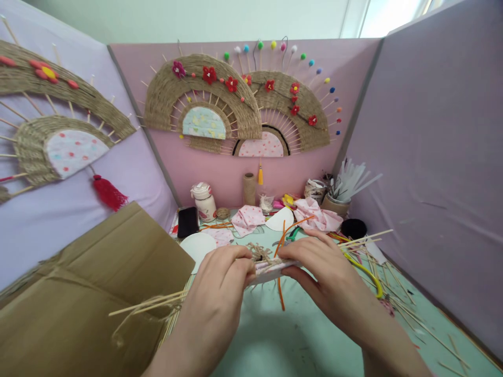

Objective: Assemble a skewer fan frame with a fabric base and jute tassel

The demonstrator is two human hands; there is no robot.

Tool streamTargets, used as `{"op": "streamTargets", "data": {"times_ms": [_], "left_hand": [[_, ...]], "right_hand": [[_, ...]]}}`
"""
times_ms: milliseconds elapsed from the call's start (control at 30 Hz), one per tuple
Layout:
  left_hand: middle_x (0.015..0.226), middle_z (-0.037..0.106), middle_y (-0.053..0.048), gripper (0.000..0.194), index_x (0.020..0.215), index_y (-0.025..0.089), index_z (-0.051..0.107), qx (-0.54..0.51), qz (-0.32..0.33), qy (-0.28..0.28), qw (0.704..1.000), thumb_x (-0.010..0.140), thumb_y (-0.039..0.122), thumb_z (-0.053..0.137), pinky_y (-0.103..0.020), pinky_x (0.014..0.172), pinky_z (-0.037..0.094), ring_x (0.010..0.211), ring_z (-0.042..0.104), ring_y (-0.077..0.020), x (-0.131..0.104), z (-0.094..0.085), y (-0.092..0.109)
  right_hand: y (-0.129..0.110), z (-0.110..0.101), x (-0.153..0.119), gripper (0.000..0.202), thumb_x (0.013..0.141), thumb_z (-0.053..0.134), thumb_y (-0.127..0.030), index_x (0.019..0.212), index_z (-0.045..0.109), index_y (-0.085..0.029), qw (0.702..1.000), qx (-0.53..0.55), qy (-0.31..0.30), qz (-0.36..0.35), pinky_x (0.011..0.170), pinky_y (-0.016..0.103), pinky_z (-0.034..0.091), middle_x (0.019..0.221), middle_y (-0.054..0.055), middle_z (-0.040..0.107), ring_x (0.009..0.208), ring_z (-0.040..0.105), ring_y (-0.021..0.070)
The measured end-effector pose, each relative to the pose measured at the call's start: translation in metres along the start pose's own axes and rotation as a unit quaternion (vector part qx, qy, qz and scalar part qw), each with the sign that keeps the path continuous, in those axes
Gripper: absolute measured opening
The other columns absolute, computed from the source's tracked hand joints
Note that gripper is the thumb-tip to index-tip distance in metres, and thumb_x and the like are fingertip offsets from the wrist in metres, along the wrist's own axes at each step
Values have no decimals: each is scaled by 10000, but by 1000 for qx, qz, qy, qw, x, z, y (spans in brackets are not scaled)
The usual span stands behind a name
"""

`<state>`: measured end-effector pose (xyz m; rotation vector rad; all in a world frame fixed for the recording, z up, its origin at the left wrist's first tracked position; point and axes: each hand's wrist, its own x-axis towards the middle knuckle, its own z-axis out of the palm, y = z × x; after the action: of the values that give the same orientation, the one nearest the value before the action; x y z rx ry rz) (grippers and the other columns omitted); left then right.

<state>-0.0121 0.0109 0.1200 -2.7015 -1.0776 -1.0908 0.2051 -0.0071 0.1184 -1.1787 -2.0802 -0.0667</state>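
Above the green tabletop, a half-made fan (271,270) is held nearly edge-on, its middle covered in pale patterned cloth. My left hand (222,280) is closed around its left end, fingertips on top. At the right end my right hand (322,267) pinches it, thumb below and fingers above. Thin wooden sticks (151,302) stick out past my left hand, with loose twine hanging from them; more sticks (365,241) show beyond my right hand. Tangled twine (259,252) sits on the fan's far side. An orange pipe cleaner (280,296) shows above and below it.
Brown cardboard (98,283) leans at left. Behind the hands lie a white half-disc (280,220), pink cloth (248,220), green-handled pliers (293,234), a phone (188,222) and a bottle (204,201). Loose sticks (428,335) and a yellow handle (367,275) are right. Woven fans (157,104) hang on the partitions.
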Motion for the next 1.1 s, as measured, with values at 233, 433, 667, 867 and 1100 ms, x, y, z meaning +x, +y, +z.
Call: {"op": "streamTargets", "data": {"times_ms": [233, 433, 667, 867, 1100], "left_hand": [[965, 621, -45, 118, 965, 184, 559, -5, -8, -22, 1000, 971, 115, 465, -316, 782, 475, 894, 555, -181, 0, -1, -1], [938, 605, -27, 110, 988, 196, 549, -42, -21, -37, 998, 984, 134, 457, -287, 746, 461, 864, 551, -164, 3, -6, -2], [1061, 586, -38, 229, 1095, 210, 561, -69, -17, -46, 996, 957, 66, 448, -282, 818, 473, 961, 551, -160, 2, -3, -6], [1038, 594, -39, 279, 1112, 214, 612, -65, -3, -42, 997, 964, 85, 413, -278, 801, 489, 956, 556, -158, 5, -4, -4], [989, 604, -26, 266, 1024, 219, 659, -99, -43, -44, 993, 978, 147, 407, -256, 779, 507, 917, 581, -138, 7, -5, 0]], "right_hand": [[1, -1, 0, 94, 941, 581, -184, 1022, 610, -221, 1000, -5, 7, -12, 961, 422, 422, 982, 32, 707, 929, 640, 201], [1, 1, -1, 193, 933, 576, -147, 1112, 586, -218, 1000, -8, 16, -13, 879, 398, 472, 1122, 77, 634, 1042, 579, 233], [-1, 4, 1, 318, 903, 521, -6, 1153, 575, -195, 997, 6, 15, -77, 850, 372, 468, 1140, 83, 596, 1024, 546, 214], [0, 6, 2, 242, 919, 511, -23, 1092, 585, -176, 997, 19, -1, -68, 791, 363, 458, 1064, 69, 606, 950, 538, 201], [0, 4, -1, 267, 908, 512, -3, 1096, 582, -178, 998, 24, -6, -64, 774, 361, 447, 1049, 66, 596, 941, 525, 202]]}}
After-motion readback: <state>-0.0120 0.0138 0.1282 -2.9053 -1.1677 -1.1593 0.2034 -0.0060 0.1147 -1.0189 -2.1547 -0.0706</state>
